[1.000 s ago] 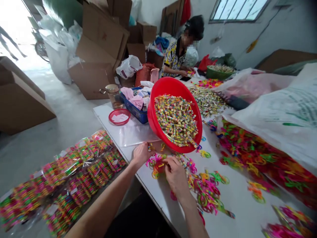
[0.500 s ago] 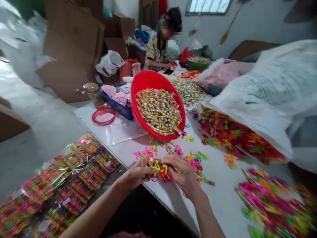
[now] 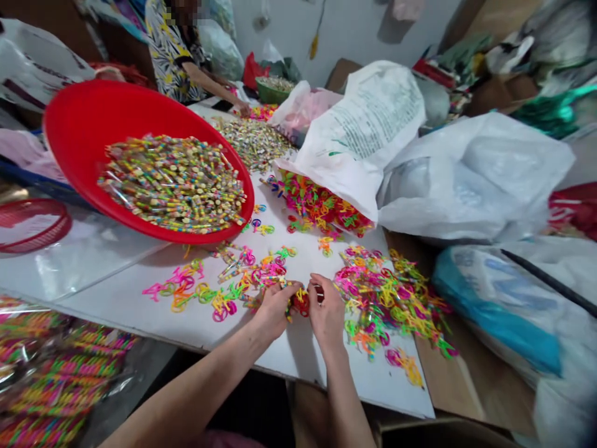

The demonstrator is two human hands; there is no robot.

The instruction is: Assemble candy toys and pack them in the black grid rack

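Note:
Over the near edge of the white table, my left hand (image 3: 274,306) pinches a small plastic bicycle toy (image 3: 301,303), yellow and red, along with a patterned stick partly hidden by the fingers. My right hand (image 3: 329,314) meets it from the other side, its curled thumb and fingertips at the toy's red part. Behind and left of my hands lie loose bright bicycle toys (image 3: 224,298). To the right is a bigger heap of toys (image 3: 377,286) mixed with patterned sticks. A tilted red basin (image 3: 93,118) holds many short wrapped sticks (image 3: 177,186).
An open white sack (image 3: 359,137) spills toys onto the table (image 3: 140,317). Beyond it, a person (image 3: 172,56) handles pieces beside a stick pile (image 3: 254,140). Packed toy bags (image 3: 69,373) lie lower left; plastic bags (image 3: 471,180) stand right.
The view has swung right and closer to the table, bringing the right-hand heap and bags into view. My hands stay together at the toy; the right fingers look more curled.

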